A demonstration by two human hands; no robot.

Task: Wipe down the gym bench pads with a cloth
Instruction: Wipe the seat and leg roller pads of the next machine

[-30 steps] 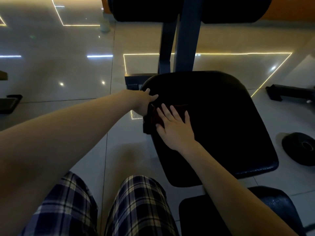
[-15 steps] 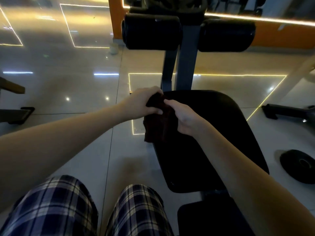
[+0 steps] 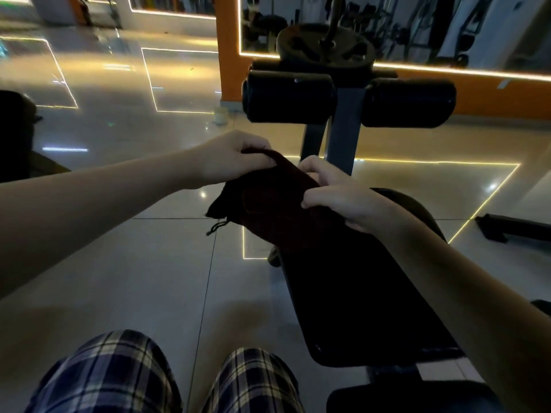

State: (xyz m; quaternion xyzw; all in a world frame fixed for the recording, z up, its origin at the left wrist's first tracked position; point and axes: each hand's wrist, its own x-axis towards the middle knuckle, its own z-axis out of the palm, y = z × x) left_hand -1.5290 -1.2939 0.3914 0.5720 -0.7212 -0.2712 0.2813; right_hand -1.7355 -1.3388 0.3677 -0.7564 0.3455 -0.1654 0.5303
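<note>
Filling the view left of and below the hands: glossy tiled floor [image 3: 143,278] with light-strip reflections. Black seat pad [image 3: 357,299] runs from under the right hand [image 3: 337,192] back toward the person; a second dark pad [image 3: 396,397] sits nearer, under the right forearm. Plaid shorts [image 3: 113,374] low, below the left hand [image 3: 232,158]. Two black roller pads [image 3: 286,96] [image 3: 411,102] lie beyond the hands, either side of a grey post [image 3: 346,135], with a weight plate [image 3: 325,46] behind them. Dark cloth [image 3: 268,204] is stretched between both hands over the seat pad's far-left edge; too dark to tell whether it touches the pad. Left hand pinches the cloth's upper corner, fingers curled. Right hand grips its right edge, fingers curled over it. Loose thread [image 3: 217,226] dangles from the cloth's left corner.
</note>
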